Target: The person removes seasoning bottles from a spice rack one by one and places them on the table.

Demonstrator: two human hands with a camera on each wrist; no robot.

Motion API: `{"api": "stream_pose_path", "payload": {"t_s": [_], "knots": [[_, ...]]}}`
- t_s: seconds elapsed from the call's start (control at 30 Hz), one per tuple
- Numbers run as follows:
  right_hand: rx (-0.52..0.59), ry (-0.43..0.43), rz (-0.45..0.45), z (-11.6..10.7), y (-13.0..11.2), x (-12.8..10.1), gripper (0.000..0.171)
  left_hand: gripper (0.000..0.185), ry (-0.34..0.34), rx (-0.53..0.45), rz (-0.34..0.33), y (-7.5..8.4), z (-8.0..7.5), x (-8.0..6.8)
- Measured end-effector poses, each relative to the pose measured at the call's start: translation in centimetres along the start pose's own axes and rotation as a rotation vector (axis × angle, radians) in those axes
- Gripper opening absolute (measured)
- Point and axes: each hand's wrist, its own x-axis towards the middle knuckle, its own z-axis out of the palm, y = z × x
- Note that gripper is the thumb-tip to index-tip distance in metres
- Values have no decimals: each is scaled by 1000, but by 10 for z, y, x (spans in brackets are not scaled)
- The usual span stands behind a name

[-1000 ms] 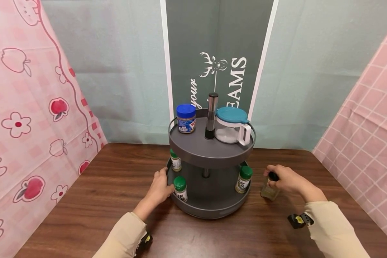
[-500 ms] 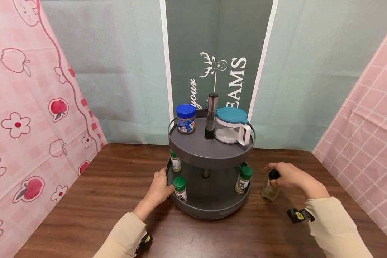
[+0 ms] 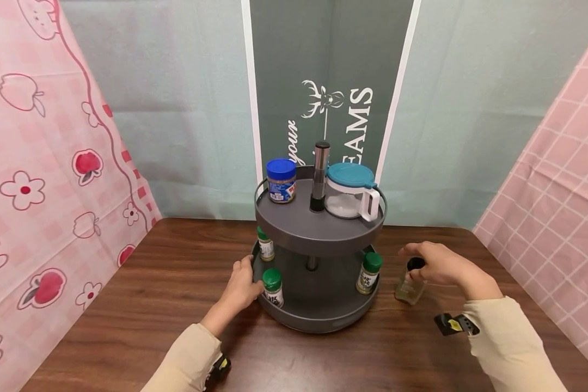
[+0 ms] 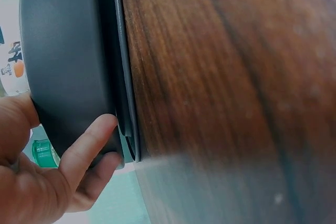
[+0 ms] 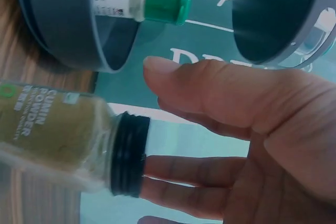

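Observation:
A grey two-tier rotating rack (image 3: 318, 231) stands on the table. My left hand (image 3: 240, 286) holds the lower tier's rim at its left side; in the left wrist view the thumb is over the rim and the fingers (image 4: 86, 150) lie against the outer wall. On the table right of the rack is an upright cumin powder jar (image 5: 58, 135) with a black cap (image 5: 129, 155). My right hand (image 3: 438, 264) is spread around that cap, the thumb well apart from it and two fingertips at or touching its side.
Green-capped spice jars stand on the lower tier: one front left (image 3: 273, 288), one behind it (image 3: 265, 245), one at right (image 3: 369, 274). Above are a blue-lidded jar (image 3: 281, 182) and a clear pitcher (image 3: 349, 190) with a teal lid. Hanging cloths (image 3: 176, 136) close off the back and sides.
The fingers of my right hand have loosened from the cap of the cumin powder jar and the hand has risen slightly. The jar, the rack and my left hand keep their places.

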Motion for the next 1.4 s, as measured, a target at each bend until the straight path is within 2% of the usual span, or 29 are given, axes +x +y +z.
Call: {"api": "stream_pose_path", "payload": {"t_s": [0.27,0.5,0.67,0.87,1.03,1.4], "knots": [[-25,20,-35,-4,-15,5,47,69,4,3,-1,-2,-1,0],[-34,107,-116,0,-23,10,36,69,6,7,-7,-1,0,1],[-54,142,-153,4,-27,13,37,69,11,10,-8,0,0,1],[-80,133,-160,8,-33,18,40,69,10,11,-7,-1,0,0],[-68,136,-187,12,-36,22,36,69,13,8,-4,-1,1,0],[-44,124,-195,23,-46,32,40,68,17,-2,-8,-1,1,-1]]}}
